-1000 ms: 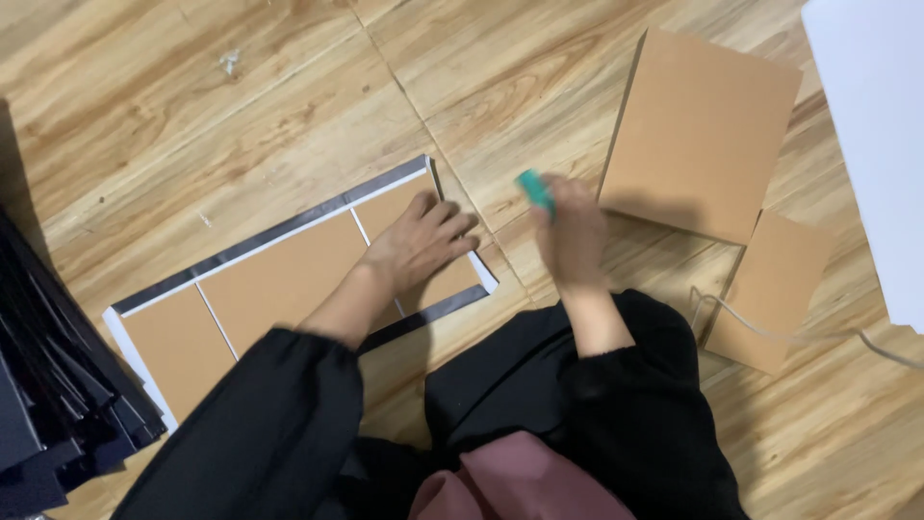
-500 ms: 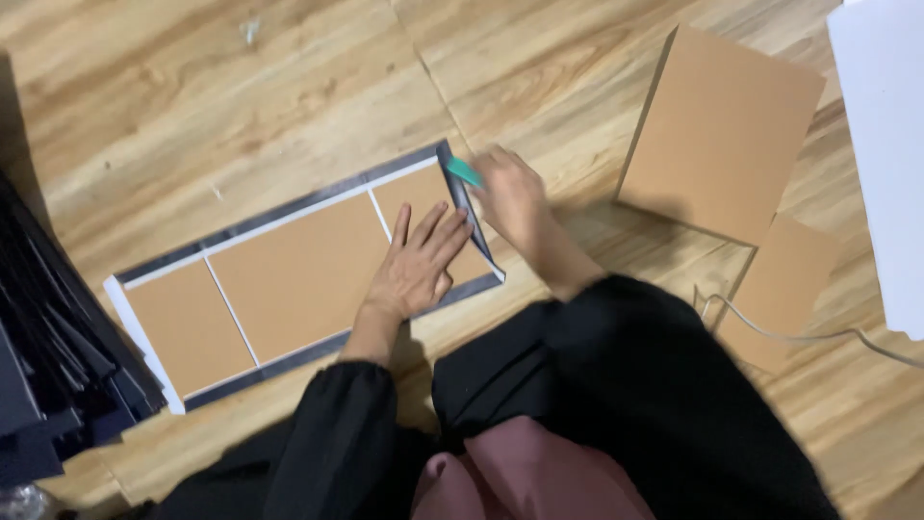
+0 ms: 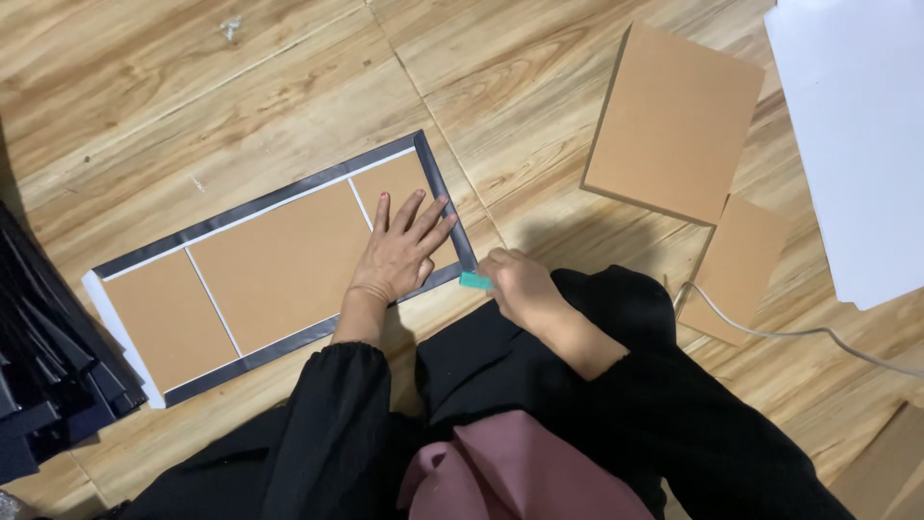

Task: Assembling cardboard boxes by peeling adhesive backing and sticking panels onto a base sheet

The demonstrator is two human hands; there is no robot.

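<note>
A long panel of three brown cardboard pieces [image 3: 279, 265] lies on a white sheet with a dark folded border [image 3: 438, 188] on the wooden floor. My left hand [image 3: 399, 250] rests flat, fingers spread, on the right end of the panel. My right hand [image 3: 515, 284] is closed on a small teal scraper [image 3: 474, 280] and holds it against the panel's near right corner, at the end of the dark right border.
A stack of brown cardboard pieces [image 3: 674, 120] and a smaller one [image 3: 746, 265] lie to the right. A large white sheet [image 3: 861, 135] fills the top right corner. Dark folded covers [image 3: 43, 356] are piled at the left. A white cable [image 3: 789, 332] crosses the floor.
My right hand has brought the teal scraper onto the panel's right border and slid it down that border to the near corner. My left hand stays flat on the panel.
</note>
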